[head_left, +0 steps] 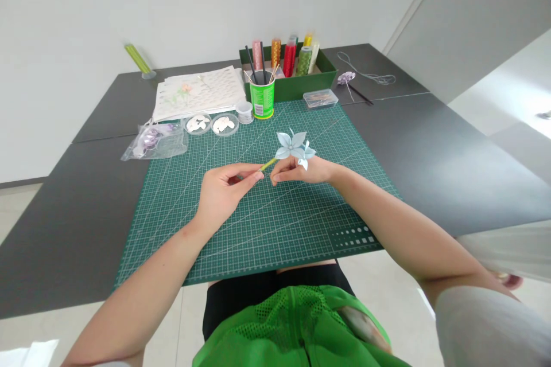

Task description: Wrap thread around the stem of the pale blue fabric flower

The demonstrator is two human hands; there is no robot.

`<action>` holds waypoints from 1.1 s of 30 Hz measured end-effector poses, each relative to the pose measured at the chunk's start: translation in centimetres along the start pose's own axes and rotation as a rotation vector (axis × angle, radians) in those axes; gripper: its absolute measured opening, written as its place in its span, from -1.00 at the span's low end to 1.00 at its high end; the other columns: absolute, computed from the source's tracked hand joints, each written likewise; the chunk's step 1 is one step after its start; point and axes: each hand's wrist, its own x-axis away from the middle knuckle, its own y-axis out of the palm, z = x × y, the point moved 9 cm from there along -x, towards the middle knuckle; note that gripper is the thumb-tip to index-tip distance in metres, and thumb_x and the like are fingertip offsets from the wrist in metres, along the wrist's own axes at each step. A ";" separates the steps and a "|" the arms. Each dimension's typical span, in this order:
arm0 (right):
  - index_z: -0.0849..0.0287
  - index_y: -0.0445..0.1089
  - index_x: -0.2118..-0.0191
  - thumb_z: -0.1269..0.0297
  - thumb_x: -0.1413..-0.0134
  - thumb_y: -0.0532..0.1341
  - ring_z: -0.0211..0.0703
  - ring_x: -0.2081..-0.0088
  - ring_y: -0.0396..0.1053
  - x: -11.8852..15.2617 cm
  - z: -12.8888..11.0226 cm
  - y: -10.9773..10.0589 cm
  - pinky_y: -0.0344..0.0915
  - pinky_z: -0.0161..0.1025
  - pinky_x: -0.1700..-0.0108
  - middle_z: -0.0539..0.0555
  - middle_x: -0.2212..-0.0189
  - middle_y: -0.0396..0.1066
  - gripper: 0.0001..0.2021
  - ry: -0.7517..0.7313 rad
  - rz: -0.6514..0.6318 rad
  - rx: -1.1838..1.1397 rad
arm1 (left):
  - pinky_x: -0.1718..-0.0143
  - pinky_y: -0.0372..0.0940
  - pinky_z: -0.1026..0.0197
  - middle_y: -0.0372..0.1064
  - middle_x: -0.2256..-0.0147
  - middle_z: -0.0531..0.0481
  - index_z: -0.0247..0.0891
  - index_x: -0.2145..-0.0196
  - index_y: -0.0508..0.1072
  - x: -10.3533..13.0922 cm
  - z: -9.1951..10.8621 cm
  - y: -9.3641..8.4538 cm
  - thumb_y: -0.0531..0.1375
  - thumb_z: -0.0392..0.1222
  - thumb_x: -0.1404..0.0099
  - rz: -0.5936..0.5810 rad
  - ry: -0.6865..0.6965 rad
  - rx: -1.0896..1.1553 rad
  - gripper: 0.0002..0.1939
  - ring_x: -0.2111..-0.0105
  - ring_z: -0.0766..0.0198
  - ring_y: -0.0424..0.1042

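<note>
A pale blue artificial flower (291, 144) with pointed petals and smaller blooms beside it tops a green stem (269, 164). My left hand (220, 190) pinches the lower end of that stem between thumb and fingertips. Just right of the stem, under the blooms, my right hand (316, 171) is closed with its thumb against curled fingers. The blooms cover part of it, and whatever it pinches, if anything, is too small to make out. Both hands are above a green cutting mat (241, 241) with a white grid.
Behind the hands stand a green can (262, 100) with sticks, a box (286, 89) of thread spools, and a clear case (321, 98). To the left are dishes of white petals (198, 123), a plastic bag (157, 140) and paper sheets (200, 89). Cord (379, 77) lies at right.
</note>
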 end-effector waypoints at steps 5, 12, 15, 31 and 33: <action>0.19 0.55 0.39 0.34 -0.18 0.26 -0.25 0.44 0.31 0.6 2.8 -3.4 0.22 -0.23 0.32 0.00 0.51 0.45 -0.85 0.230 0.315 0.289 | 0.52 0.35 0.29 0.65 0.34 -0.06 -0.14 0.23 0.73 -0.4 -1.1 -0.8 0.42 0.00 -0.20 0.053 -0.045 0.080 -0.77 0.47 0.27 0.49; 0.17 0.49 0.11 0.33 -0.33 0.06 -0.05 0.05 0.43 1.5 0.0 -4.3 0.36 -0.07 -0.03 0.18 0.11 0.50 -0.75 0.059 0.745 0.266 | 0.51 0.37 0.30 0.66 0.32 -0.08 -0.14 0.21 0.72 -0.8 -2.2 -0.9 0.42 -0.02 -0.21 0.061 -0.093 0.155 -0.77 0.40 0.24 0.54; 0.13 0.42 -0.09 0.23 -0.34 0.04 -0.05 -0.15 0.39 0.2 -1.6 -0.8 0.31 0.00 -0.24 0.18 -0.08 0.46 -0.67 -0.045 0.551 -0.148 | 0.51 0.36 0.31 0.65 0.33 -0.06 -0.13 0.21 0.72 -0.9 -2.2 -0.8 0.42 -0.02 -0.20 0.065 -0.091 0.156 -0.78 0.41 0.24 0.53; 0.13 0.36 0.05 0.26 -0.30 0.11 -0.31 0.55 0.05 0.6 -3.1 2.0 0.05 -0.32 0.46 -0.18 0.60 0.06 -0.82 -0.004 0.615 -0.213 | 0.51 0.28 0.31 0.63 0.39 0.02 -0.08 0.21 0.73 -0.5 -1.9 -0.9 0.42 -0.01 -0.23 0.113 -0.050 0.088 -0.80 0.52 0.33 0.41; 0.14 0.39 0.08 0.22 -0.37 0.10 -0.34 0.59 0.05 1.1 -3.5 1.8 0.01 -0.32 0.48 -0.19 0.64 0.06 -0.83 0.008 0.662 -0.063 | 0.49 0.30 0.30 0.64 0.37 0.01 -0.09 0.22 0.73 -0.5 -1.8 -0.9 0.42 -0.02 -0.23 0.118 -0.040 0.085 -0.81 0.49 0.31 0.45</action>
